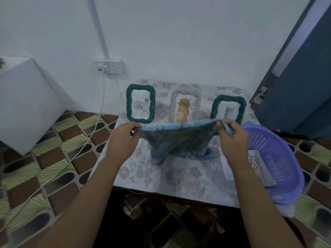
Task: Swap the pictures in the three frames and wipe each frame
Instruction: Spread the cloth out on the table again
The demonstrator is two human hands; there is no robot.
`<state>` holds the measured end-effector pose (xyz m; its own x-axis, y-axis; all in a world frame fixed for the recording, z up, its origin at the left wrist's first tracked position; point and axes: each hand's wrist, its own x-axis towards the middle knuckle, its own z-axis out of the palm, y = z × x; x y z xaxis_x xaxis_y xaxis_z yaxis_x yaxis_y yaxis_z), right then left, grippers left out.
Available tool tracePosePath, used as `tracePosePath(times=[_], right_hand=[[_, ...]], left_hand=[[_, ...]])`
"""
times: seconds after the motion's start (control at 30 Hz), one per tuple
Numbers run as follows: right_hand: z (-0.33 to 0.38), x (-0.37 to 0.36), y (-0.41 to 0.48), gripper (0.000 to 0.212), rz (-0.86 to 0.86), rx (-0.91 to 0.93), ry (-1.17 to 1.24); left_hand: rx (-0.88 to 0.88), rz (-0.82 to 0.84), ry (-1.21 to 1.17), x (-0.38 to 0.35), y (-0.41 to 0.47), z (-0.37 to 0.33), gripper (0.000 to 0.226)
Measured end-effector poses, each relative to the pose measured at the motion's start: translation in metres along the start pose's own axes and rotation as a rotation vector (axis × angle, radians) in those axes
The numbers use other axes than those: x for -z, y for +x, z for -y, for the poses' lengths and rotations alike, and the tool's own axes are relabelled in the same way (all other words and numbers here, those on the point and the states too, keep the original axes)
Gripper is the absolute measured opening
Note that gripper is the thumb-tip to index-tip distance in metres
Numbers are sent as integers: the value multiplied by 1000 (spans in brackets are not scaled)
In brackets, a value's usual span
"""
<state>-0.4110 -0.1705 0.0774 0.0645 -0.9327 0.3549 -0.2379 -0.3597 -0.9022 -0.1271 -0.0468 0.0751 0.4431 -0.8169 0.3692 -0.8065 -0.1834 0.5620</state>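
Three frames stand at the back of the table. On the left is a green frame [140,103] with a rose picture, in the middle a grey frame [185,106] with a line drawing, on the right a second green frame [228,108] with a cat picture. A blue cloth [176,140] hangs stretched above the table in front of them. My left hand [123,138] pinches its left corner and my right hand [231,137] pinches its right corner. The cloth's lower end sags onto the table.
A purple plastic basket [281,165] sits at the table's [179,178] right edge with loose pictures [258,167] in it. A white cable [71,158] runs from the wall socket [109,66] across the patterned floor. A white box [25,102] stands left, a blue door [300,77] right.
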Motion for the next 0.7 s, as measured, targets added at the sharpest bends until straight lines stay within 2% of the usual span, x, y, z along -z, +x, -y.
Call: tracePosePath(times=[0.13, 0.23, 0.37, 0.5, 0.7], right_hand=[[-11, 1, 6, 19, -60, -63, 13], [-20, -3, 12, 15, -29, -119, -48], [-23, -16, 28, 14, -53, -227, -86], [-9, -21, 54, 16, -165, -299, 97], [21, -13, 74, 17, -223, -98, 148]], left_hand=[[110, -82, -53, -4, 4, -3, 13], [254, -43, -238, -13, 12, -10, 17], [497, -9, -616, -28, 36, -17, 20], [430, -74, -561, -30, 73, -18, 26], [261, -217, -822, -7, 106, -44, 11]])
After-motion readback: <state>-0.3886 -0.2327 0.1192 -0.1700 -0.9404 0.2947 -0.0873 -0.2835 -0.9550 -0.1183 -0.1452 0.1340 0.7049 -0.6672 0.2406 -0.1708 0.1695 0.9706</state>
